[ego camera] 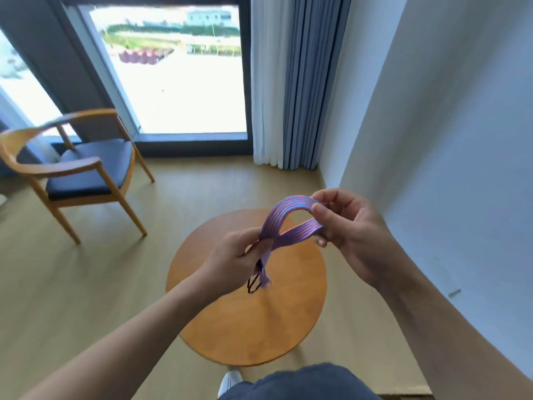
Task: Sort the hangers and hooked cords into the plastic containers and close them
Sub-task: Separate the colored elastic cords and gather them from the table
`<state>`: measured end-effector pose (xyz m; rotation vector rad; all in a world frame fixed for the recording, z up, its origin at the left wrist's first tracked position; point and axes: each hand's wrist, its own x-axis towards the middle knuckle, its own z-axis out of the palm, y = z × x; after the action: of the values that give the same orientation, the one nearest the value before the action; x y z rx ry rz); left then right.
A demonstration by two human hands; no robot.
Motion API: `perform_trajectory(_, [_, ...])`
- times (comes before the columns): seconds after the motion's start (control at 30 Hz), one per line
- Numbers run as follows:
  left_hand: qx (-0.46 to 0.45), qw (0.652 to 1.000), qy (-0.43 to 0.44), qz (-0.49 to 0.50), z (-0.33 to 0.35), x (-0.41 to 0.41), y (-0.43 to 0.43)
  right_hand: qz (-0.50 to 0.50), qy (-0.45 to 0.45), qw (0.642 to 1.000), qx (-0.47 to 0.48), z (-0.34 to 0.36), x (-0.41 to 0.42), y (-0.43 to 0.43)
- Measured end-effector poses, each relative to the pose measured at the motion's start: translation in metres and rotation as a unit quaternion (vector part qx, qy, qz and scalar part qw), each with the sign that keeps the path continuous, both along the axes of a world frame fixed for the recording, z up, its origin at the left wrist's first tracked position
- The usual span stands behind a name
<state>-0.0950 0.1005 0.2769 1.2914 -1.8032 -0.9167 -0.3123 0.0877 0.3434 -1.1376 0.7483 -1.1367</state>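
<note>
A flat pink-and-blue striped hooked cord (pixel 284 215) is folded into a loop in the air above a round wooden table (pixel 253 319). My left hand (pixel 230 255) grips the lower end of the bundle, where black wire hooks (pixel 253 284) dangle below my fingers. My right hand (pixel 343 223) pinches the folded upper end between thumb and fingers. No plastic container and no hanger is in view.
A wooden armchair (pixel 78 168) with a dark seat stands at the left on the wood floor. A large window (pixel 173 67) and curtains (pixel 288 82) fill the back. A white wall (pixel 447 140) runs along the right. My shoe (pixel 229 381) shows below the table.
</note>
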Motion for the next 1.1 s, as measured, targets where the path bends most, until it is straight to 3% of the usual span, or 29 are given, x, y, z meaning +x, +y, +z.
perform_trajectory(0.13, [0.006,0.996,0.072,0.048,0.034,-0.026,0.006,0.000,0.030,0.999,-0.034,0.006,-0.035,0.009])
perform_trajectory(0.27, [0.021,0.983,0.175,0.059,0.067,-0.053,0.021,0.026,0.160,0.985,-0.058,-0.009,-0.055,0.021])
perform_trajectory(0.37, [0.017,0.975,0.219,0.046,0.087,-0.067,0.036,0.044,0.206,0.977,-0.037,-0.031,-0.060,0.031])
perform_trajectory(0.47, [-0.004,0.974,0.223,0.038,0.101,-0.072,0.049,0.082,0.272,0.959,0.000,-0.054,-0.065,0.046])
perform_trajectory(0.57, [-0.010,0.973,0.230,0.029,0.107,-0.064,0.055,0.085,0.404,0.911,-0.004,-0.076,-0.072,0.068])
perform_trajectory(0.67, [0.016,0.980,0.195,0.021,0.099,-0.055,0.060,-0.010,0.377,0.926,0.021,-0.075,-0.083,0.090])
perform_trajectory(0.77, [0.051,0.985,0.164,0.008,0.085,-0.059,0.070,-0.107,0.360,0.927,-0.013,-0.061,-0.094,0.109])
perform_trajectory(0.87, [0.068,0.985,0.155,-0.041,0.082,-0.074,0.083,-0.101,0.385,0.917,0.000,-0.059,-0.092,0.136])
perform_trajectory(1.0, [0.044,0.980,0.139,-0.136,0.092,-0.095,0.108,-0.053,0.482,0.871,0.078,-0.093,-0.078,0.188])
perform_trajectory(1.1, [0.044,0.965,0.137,-0.221,0.101,-0.109,0.132,-0.056,0.450,0.877,0.160,-0.121,-0.065,0.235])
